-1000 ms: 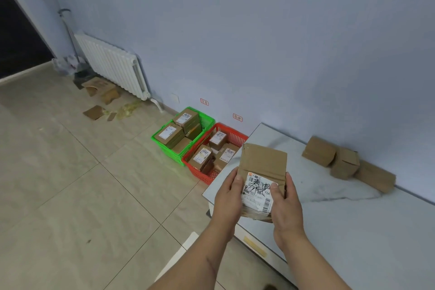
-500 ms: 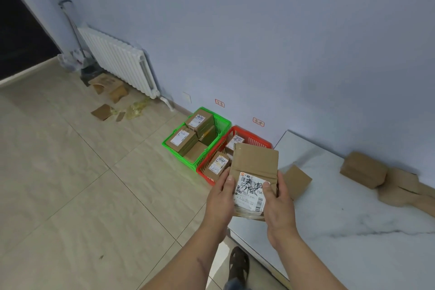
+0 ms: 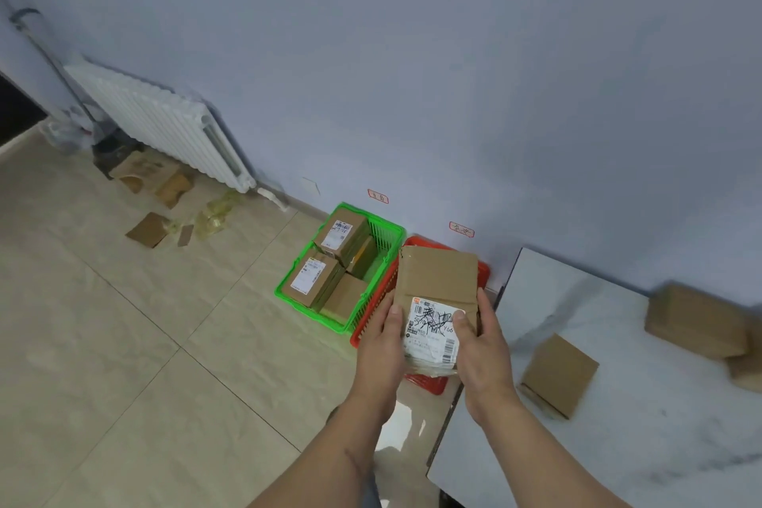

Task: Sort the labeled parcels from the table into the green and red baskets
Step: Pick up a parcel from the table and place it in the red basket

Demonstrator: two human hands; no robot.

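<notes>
I hold a flat brown cardboard parcel with a white scribbled label facing me. My left hand grips its left edge and my right hand grips its right edge, thumb on the label. The parcel hangs over the red basket on the floor and hides most of it. Left of that, the green basket holds several labeled brown parcels. More brown parcels lie on the white marble table: one near my right hand, others by the wall.
Small red-framed wall tags hang above the baskets. A white radiator stands along the wall at left, with cardboard scraps and yellowish tape litter on the tiled floor. The table edge runs beside the red basket.
The view has swung right and closer to the baskets. The parcel, held by both hands throughout, has moved off the table edge and now hangs over the red basket.
</notes>
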